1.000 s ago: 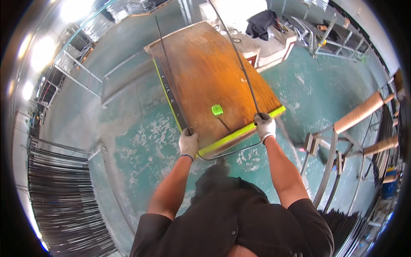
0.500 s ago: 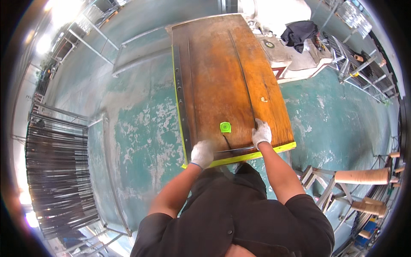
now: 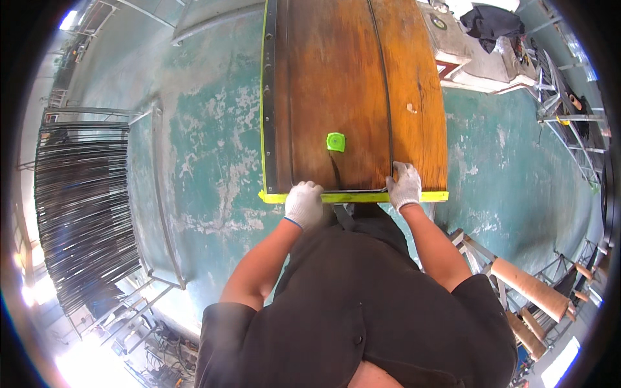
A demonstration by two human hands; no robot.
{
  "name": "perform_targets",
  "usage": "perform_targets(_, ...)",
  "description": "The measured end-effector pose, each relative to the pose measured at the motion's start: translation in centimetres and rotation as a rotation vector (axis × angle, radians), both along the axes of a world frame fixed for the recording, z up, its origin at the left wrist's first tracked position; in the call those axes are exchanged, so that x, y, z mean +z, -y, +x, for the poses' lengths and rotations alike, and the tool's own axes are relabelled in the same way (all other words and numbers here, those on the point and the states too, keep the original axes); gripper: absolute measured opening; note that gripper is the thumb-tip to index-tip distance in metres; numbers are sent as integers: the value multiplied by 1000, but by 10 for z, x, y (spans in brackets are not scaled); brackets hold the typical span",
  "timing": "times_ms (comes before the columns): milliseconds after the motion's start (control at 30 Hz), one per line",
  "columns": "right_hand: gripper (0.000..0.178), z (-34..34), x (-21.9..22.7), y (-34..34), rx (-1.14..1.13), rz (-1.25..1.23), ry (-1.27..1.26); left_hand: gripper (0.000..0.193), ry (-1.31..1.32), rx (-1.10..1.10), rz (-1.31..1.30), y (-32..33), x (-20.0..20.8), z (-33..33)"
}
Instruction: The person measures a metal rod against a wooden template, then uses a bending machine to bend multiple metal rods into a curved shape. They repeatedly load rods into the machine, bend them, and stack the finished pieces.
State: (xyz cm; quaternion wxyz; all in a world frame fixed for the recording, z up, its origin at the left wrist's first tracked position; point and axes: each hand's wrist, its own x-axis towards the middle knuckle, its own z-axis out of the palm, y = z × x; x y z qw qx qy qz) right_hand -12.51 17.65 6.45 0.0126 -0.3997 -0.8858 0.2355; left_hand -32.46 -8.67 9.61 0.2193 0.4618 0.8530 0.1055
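Note:
A wooden table (image 3: 323, 77) stands in front of me, with yellow-green tape (image 3: 362, 196) along its near edge. On its top a long thin dark strip (image 3: 387, 97) runs away from me; a thin stretch also crosses between my hands near the front edge. White-gloved, my left hand (image 3: 303, 204) curls over that edge at the strip's left end. My right hand (image 3: 404, 185), gloved too, has closed fingers where the strip meets the edge. Its fingertips partly hide the strip. Beyond my hands lies a small bright green square object, perhaps a tape measure (image 3: 336, 141).
A dark perforated bar (image 3: 270, 116) lines the table's left side. Leftward, a metal rack holds many dark rods (image 3: 84, 207). Brown rolls (image 3: 532, 288) sit on a frame at right. Far right, a bench (image 3: 482, 71) carries dark cloth (image 3: 493, 24).
My left hand, blurred earlier, now rests at the near edge. My right hand remains near the strip. The view has tipped down and closer, so the table's far end is out of sight.

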Motion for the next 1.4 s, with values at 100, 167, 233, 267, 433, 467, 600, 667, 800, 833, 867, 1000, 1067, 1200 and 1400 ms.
perform_targets(100,48,0,-5,0,-26,46,-4,23,7,25,57,3,-5,0)
perform_targets(167,44,1,-4,4,-20,90,-14,23,3,24,83,4,-10,0)
perform_targets(233,42,1,3,8,19,161,-20,23,-9,11,88,0,-12,1)
perform_targets(267,38,3,5,14,92,217,5,24,-20,4,93,-1,-12,3)
perform_targets(433,36,-1,12,60,513,71,-109,31,4,-3,76,6,-8,7)
perform_targets(467,39,0,12,63,452,82,-132,33,7,-10,104,8,-11,8)
perform_targets(600,42,-8,14,56,452,9,-76,35,30,-4,120,19,-18,7)
perform_targets(667,49,-30,14,52,289,-127,-115,35,58,46,140,17,-21,1)
perform_targets(800,52,-124,38,43,263,11,-358,33,91,272,289,22,-18,4)
perform_targets(833,52,-146,39,35,331,37,-383,33,82,333,340,21,-12,6)
perform_targets(867,52,-162,27,20,446,18,-245,35,178,426,409,18,-6,7)
perform_targets(1000,53,-184,13,-20,601,75,-103,32,404,675,559,21,19,-2)
perform_targets(1067,56,-179,48,-30,450,78,-320,31,593,866,663,25,35,-8)
perform_targets(1200,29,-164,105,-37,-110,-927,-547,37,819,1015,797,25,66,-25)
perform_targets(1400,38,-103,134,2,-78,-1467,-364,54,969,724,873,-8,109,-30)
